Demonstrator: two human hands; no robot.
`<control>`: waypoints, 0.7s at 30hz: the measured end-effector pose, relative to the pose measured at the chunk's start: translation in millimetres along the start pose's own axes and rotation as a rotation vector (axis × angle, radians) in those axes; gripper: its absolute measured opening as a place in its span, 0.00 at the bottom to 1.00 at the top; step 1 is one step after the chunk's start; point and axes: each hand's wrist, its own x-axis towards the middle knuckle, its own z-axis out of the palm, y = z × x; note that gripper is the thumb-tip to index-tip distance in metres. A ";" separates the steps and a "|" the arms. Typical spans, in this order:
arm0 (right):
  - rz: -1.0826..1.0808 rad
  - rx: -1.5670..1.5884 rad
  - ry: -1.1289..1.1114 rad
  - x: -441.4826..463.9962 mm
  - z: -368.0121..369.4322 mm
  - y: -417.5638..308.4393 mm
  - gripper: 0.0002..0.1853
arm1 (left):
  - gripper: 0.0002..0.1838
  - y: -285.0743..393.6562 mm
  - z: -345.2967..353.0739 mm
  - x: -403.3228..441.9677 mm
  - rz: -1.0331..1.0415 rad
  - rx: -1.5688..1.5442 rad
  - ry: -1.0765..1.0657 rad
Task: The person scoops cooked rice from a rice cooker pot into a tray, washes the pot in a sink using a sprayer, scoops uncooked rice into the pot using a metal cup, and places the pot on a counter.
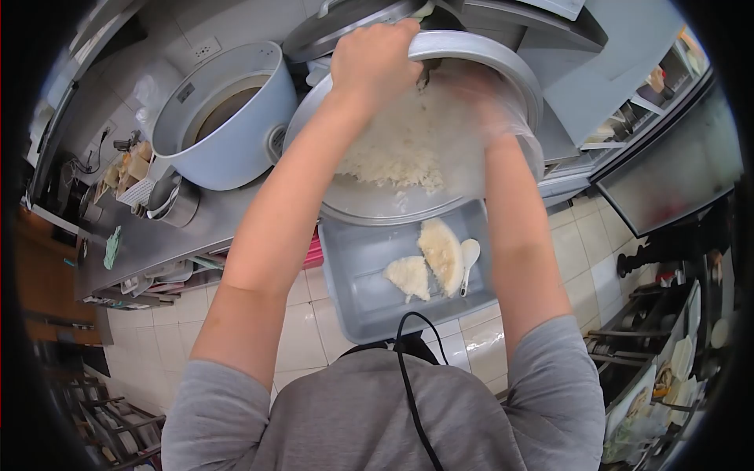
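Note:
A large round metal pot (369, 206) holds white rice (397, 149) and is tipped toward me. My left hand (377, 61) is closed on the pot's far rim. Inside the pot, my right hand (479, 90) is blurred by motion, with clear plastic around it; its fingers are not clear. Below the pot is a grey plastic tub (357, 275). In it lie two flat slabs of rice, a larger one (444, 255) and a smaller one (408, 278), beside a white spoon (469, 255).
A wide pale-blue cooker body (236, 141) stands open on the steel counter (212, 224) at left, near a metal container (182, 206). A dark lid (345, 27) is behind the pot. Racks stand at lower right, and a glass-door cabinet (675, 157) is at right.

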 end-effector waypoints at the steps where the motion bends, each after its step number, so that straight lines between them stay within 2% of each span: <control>1: 0.021 0.032 -0.095 -1.9 -15.0 -6.5 0.40 | 0.14 -1.3 0.2 -0.2 -0.001 0.007 0.017; 4: 0.074 0.121 -0.390 -20.4 -60.8 -24.8 0.40 | 0.15 -8.1 4.4 0.7 -0.023 0.041 0.060; 6: -0.090 -0.025 -0.245 -60.4 -86.4 -30.7 0.37 | 0.15 -12.9 4.0 0.4 -0.062 0.047 0.062; 8: -0.052 0.219 -0.362 -92.5 -117.4 -36.0 0.27 | 0.15 -7.0 -1.8 3.8 -0.093 0.052 0.064; 9: -0.054 0.222 -0.366 -110.2 -128.9 -36.8 0.27 | 0.13 2.7 -12.0 6.6 -0.102 0.065 0.034; 11: -0.453 0.106 0.004 -140.7 -145.9 -35.3 0.17 | 0.11 10.2 -11.9 11.0 -0.115 0.082 -0.001; 12: -0.454 0.112 0.000 -150.2 -145.8 -29.8 0.17 | 0.13 9.6 -7.1 14.9 -0.117 0.071 0.005; 13: -0.543 0.021 -0.008 -160.1 -140.4 -23.5 0.15 | 0.15 10.1 -4.0 17.8 -0.119 0.061 0.011; 15: -0.630 -0.062 -0.016 -172.2 -128.9 -12.9 0.14 | 0.14 13.6 -1.5 22.2 -0.112 0.093 -0.011; 18: 0.132 1.227 -0.460 -188.2 -117.2 -1.2 0.18 | 0.14 20.3 0.9 25.3 -0.118 0.126 -0.032; 20: 0.759 2.017 -0.715 -198.6 -108.2 5.1 0.21 | 0.14 23.2 1.6 27.0 -0.128 0.130 -0.027; 21: 0.761 2.019 -0.713 -206.0 -100.9 11.0 0.21 | 0.14 24.5 1.6 27.2 -0.128 0.136 -0.030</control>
